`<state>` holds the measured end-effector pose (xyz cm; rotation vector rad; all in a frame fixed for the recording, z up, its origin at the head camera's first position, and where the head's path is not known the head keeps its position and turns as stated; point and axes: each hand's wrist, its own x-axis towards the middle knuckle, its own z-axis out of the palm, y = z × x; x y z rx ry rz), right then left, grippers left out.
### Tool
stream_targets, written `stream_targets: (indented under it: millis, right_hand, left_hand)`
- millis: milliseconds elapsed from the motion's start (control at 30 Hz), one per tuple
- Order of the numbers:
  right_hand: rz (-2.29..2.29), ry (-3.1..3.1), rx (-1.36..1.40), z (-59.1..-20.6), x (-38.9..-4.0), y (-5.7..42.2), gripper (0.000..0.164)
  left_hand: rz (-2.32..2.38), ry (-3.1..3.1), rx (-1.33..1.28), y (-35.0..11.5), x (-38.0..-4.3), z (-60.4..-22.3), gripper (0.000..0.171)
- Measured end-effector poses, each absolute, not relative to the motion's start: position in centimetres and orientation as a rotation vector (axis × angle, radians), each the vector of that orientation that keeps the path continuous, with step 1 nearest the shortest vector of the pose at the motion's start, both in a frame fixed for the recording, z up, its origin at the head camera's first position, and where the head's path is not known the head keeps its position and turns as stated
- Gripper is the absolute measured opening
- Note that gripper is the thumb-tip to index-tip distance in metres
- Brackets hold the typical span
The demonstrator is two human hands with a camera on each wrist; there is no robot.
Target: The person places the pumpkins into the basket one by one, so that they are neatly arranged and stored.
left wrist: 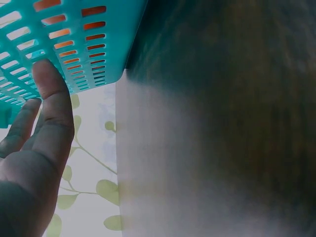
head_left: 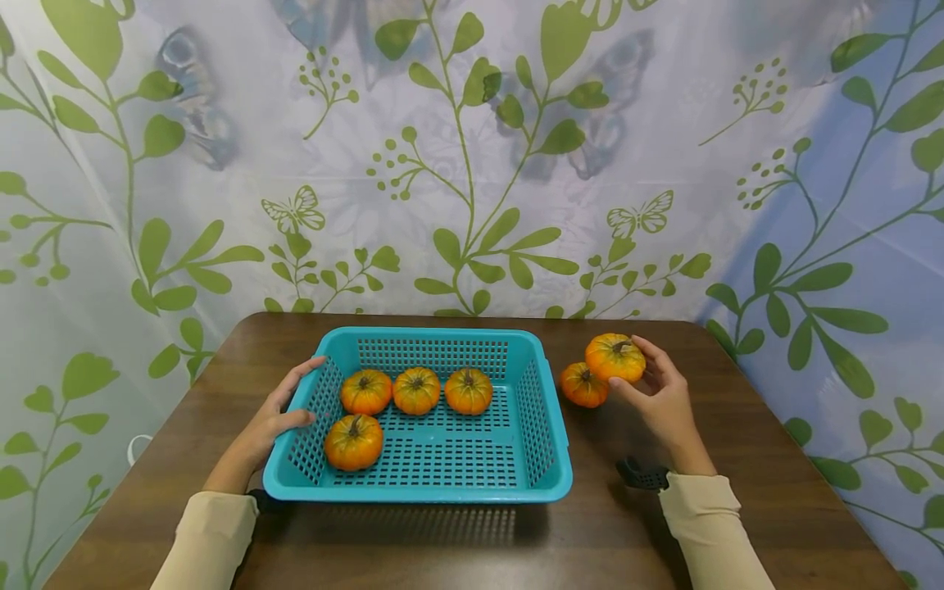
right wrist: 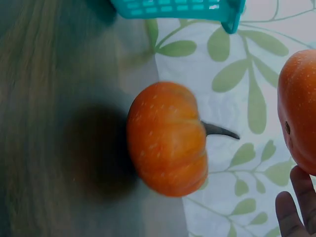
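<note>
My right hand [head_left: 667, 401] holds a small orange pumpkin [head_left: 614, 357] between thumb and fingers, above the table and right of the basket. Another pumpkin [head_left: 584, 385] rests on the table just left of and below the held one; its dark curved stem shows in the right wrist view. With my left hand [head_left: 267, 426] I grip the left rim of a turquoise plastic basket [head_left: 420, 495], thumb over the rim. In the left wrist view, fingers [left wrist: 54, 118] lie against its perforated side wall. Inside are three pumpkins in a row and one pumpkin [head_left: 354, 442] nearer me.
The basket stands on a dark brown wooden table [head_left: 413, 557]. Behind the table hangs a pale curtain [head_left: 472, 205] printed with green leaves and butterflies. A dark strap [head_left: 643, 475] circles my right wrist.
</note>
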<state>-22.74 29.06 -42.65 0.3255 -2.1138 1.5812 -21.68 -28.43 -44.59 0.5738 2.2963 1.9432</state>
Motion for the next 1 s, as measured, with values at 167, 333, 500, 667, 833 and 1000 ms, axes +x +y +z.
stream_targets:
  millis: [167, 333, 500, 667, 833, 1000]
  right_hand:
    - [1.563, -2.120, 0.378, -42.0, -22.4, 28.3, 0.068]
    - [1.537, -2.114, 0.437, -41.4, -22.2, 27.4, 0.070]
    - [1.508, -2.123, 0.480, -41.0, -21.9, 26.7, 0.072]
    - [1.475, -2.118, 0.523, -40.6, -21.6, 26.0, 0.074]
    - [1.408, -2.131, 0.551, -40.1, -21.4, 25.2, 0.074]
    - [1.355, -2.146, 0.565, -39.9, -21.1, 24.7, 0.074]
  left_hand:
    - [1.939, 2.306, 0.581, -28.5, -21.7, -44.6, 0.078]
    - [1.938, 2.310, 0.582, -28.5, -21.7, -44.7, 0.078]
    - [1.938, 2.309, 0.581, -28.5, -21.7, -44.7, 0.078]
    - [1.943, 2.300, 0.600, -28.4, -21.7, -44.7, 0.078]
    - [1.948, 2.295, 0.595, -28.4, -21.7, -44.7, 0.078]
    - [1.945, 2.297, 0.594, -28.4, -21.7, -44.7, 0.078]
